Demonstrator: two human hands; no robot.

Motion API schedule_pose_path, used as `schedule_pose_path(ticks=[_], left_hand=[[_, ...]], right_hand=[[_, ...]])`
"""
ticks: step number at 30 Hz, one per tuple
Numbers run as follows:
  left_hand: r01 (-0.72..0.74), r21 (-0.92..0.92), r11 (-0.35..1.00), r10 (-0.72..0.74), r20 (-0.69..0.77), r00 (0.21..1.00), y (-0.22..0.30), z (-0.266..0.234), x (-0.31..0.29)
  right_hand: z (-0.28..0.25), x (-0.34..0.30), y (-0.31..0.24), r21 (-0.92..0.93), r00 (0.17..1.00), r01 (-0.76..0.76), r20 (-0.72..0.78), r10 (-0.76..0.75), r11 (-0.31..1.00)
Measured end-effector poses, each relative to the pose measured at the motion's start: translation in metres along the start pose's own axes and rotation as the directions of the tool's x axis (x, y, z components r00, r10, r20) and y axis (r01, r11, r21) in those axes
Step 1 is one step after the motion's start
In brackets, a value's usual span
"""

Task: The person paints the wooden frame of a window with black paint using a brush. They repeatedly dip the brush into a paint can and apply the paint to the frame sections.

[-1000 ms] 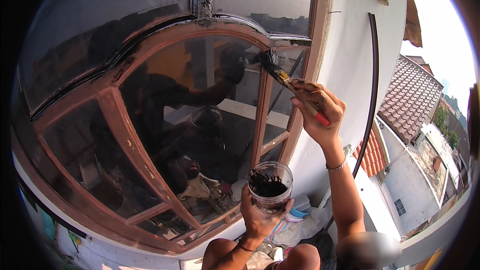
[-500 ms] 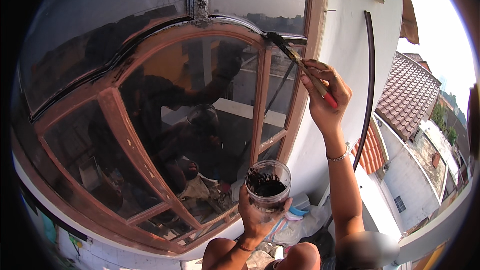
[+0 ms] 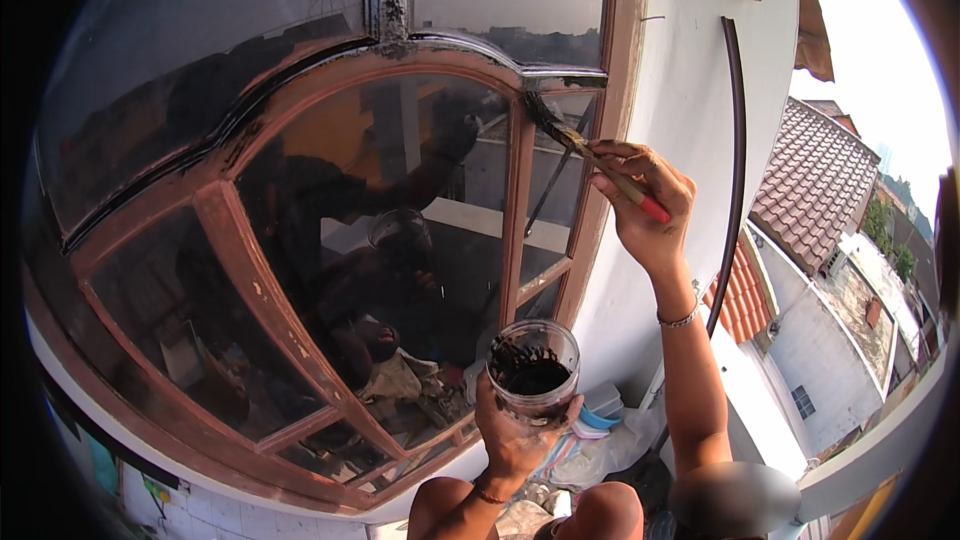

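Note:
My right hand (image 3: 650, 202) grips a paintbrush (image 3: 578, 143) with a red-tipped handle. Its bristles, loaded with black paint, touch the brown wooden window frame (image 3: 518, 175) at the top of an upright bar, just under the curved rail. My left hand (image 3: 515, 440) holds up a clear plastic jar (image 3: 536, 372) with black paint inside and smeared on its wall. Black paint coats parts of the frame's curved rail and its upper upright bar; most of the lower frame is reddish brown. The dark glass panes (image 3: 400, 190) mirror my arm and the jar.
A white wall (image 3: 685, 120) with a dark pipe (image 3: 738, 140) stands right of the window. Below it lie plastic bags (image 3: 620, 440) and a blue-and-white container (image 3: 600, 408). Tiled roofs (image 3: 815, 175) spread beyond on the right. My knees are near the lower edge.
The brush tip has moved down and slightly left, from the rail's corner onto the top of the upright bar. My right hand has lowered a little with it; the jar stays nearly in place.

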State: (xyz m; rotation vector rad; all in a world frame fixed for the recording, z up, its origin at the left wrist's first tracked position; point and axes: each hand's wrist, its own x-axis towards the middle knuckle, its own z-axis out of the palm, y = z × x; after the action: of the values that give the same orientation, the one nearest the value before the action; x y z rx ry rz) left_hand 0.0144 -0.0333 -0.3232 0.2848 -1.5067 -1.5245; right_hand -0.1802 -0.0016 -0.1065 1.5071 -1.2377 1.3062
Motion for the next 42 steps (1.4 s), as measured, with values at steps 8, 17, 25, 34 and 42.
schedule_pose_path(ticks=[8,17,25,34,42], left_hand=[[-0.005,0.007,1.0,0.005,0.005,1.0,0.001,0.0,-0.003],[-0.021,0.018,1.0,0.021,0.008,1.0,0.003,-0.001,-0.002],[-0.013,0.001,1.0,0.013,0.009,1.0,0.002,0.0,-0.004],[-0.089,0.054,0.995,0.09,-0.001,0.996,0.001,-0.001,-0.003],[0.008,-0.066,0.998,-0.008,-0.001,1.0,0.005,0.0,-0.002]], right_hand=[[0.005,0.005,0.006,0.03,1.0,-0.001,-0.011,0.001,1.0],[0.003,0.008,0.01,0.006,0.999,-0.03,-0.04,0.03,1.0],[0.001,0.011,0.008,-0.057,0.999,-0.034,-0.021,0.033,0.998],[0.002,0.006,0.013,-0.045,0.998,-0.036,-0.05,0.033,0.998],[-0.001,0.012,0.024,0.708,0.738,-0.221,-0.328,0.59,0.671]])
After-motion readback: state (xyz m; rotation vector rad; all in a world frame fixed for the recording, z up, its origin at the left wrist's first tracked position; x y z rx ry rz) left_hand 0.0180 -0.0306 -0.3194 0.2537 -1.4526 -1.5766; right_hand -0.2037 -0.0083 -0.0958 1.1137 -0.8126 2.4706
